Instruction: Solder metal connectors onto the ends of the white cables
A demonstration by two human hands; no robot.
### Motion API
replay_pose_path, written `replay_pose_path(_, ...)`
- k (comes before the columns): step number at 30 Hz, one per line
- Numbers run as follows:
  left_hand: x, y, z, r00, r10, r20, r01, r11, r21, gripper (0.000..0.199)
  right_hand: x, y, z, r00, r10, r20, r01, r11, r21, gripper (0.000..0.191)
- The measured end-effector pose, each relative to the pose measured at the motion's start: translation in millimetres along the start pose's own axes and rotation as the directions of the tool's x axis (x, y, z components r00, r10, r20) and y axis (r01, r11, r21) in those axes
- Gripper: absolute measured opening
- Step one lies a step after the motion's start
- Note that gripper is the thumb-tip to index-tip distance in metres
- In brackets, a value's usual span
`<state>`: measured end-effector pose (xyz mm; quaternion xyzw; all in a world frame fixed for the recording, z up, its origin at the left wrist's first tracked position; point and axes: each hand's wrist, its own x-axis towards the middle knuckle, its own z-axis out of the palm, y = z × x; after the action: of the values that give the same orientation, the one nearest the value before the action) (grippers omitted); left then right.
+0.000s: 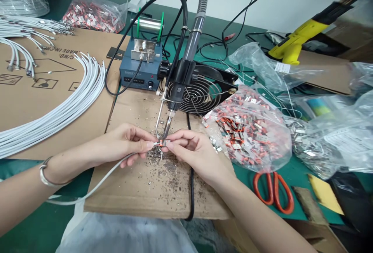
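Clear bag (pixel 262 140): orange-and-silver connectors (pixel 233 129). Left fingers (pixel 150 144) pinch white cable (pixel 112 170); right fingers (pixel 169 144), connector (pixel 166 142).

Where the fingers (pixel 150 144) meet, the cable end and small connector are partly covered and too small to make out. Left of the fingers, the white cable bundle (pixel 84 90) runs out of view.

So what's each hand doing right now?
Left hand: closed, pinching a thin white cable near its end.
Right hand: closed, pinching a small silver-and-orange connector by the grey soldering iron's tip.
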<state>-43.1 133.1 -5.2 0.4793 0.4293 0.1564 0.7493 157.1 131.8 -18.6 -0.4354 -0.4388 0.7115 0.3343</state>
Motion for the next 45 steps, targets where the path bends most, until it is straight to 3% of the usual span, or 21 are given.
replay_pose_path(18,0.6,-2.1,-3.9,1.000,0.011,0.005,-0.011,0.998,0.066,0.029,1.5,1.8,-1.5,0.999,-0.045,0.009,0.046,0.996,-0.077,0.013)
replay_pose_path(34,-2.8,2.4,-0.8,1.000,0.003,-0.010,-0.003,1.000,0.024,0.023,-0.9,2.1,-5.0,0.994,-0.037,0.105,0.034,0.999,0.030,0.011)
replay_pose_path(45,-2.0,1.0,-1.2,1.000,0.003,0.001,-0.003,1.000,-0.008,0.024,-0.2,1.1,-4.1,0.998,-0.007,0.070,0.007,1.000,-0.003,0.013)
